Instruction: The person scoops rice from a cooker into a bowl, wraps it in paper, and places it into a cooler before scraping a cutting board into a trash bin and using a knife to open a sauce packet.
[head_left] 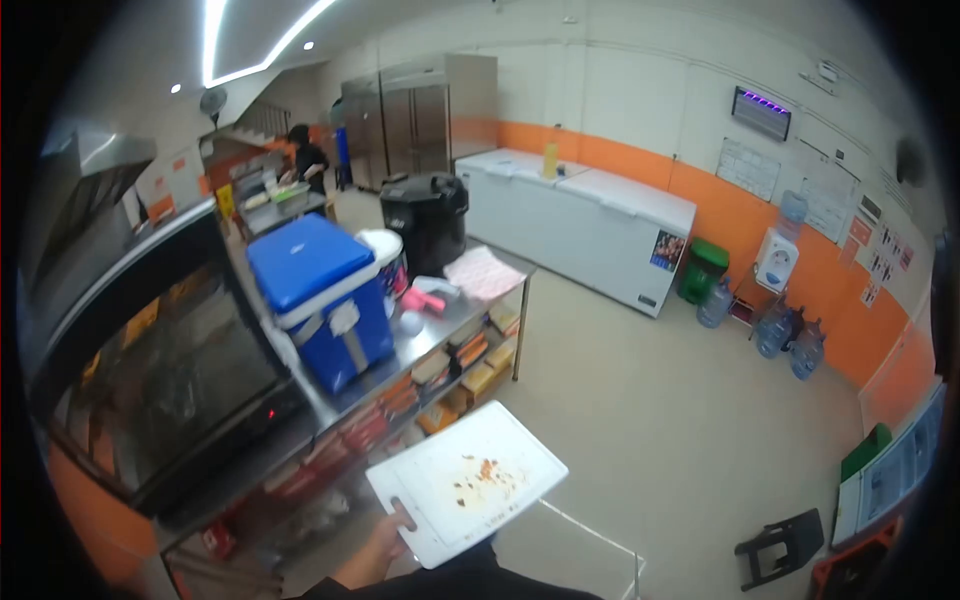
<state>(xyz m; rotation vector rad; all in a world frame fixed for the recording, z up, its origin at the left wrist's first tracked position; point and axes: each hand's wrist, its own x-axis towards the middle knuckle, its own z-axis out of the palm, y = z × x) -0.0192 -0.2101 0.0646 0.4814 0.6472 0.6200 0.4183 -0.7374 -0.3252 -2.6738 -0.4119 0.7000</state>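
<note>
My left hand [382, 548] is closed on a white cutting board [430, 495], gripping it at the handle slot in its near left corner. The board is tilted in front of my body. Small brown and orange food scraps [487, 470] and stains lie across its middle. No part of my right hand shows. Just beyond the board stands a steel table [425, 345] with packets on the shelf below.
On the table are a blue cooler [325, 290], a black lidded bin [425, 215] and a pink-patterned cloth [484, 272]. A glass-fronted oven [170, 370] is at left. White chest freezers [570, 225] line the wall. A black stool [780, 548] sits lower right. One person [310, 160] works far back.
</note>
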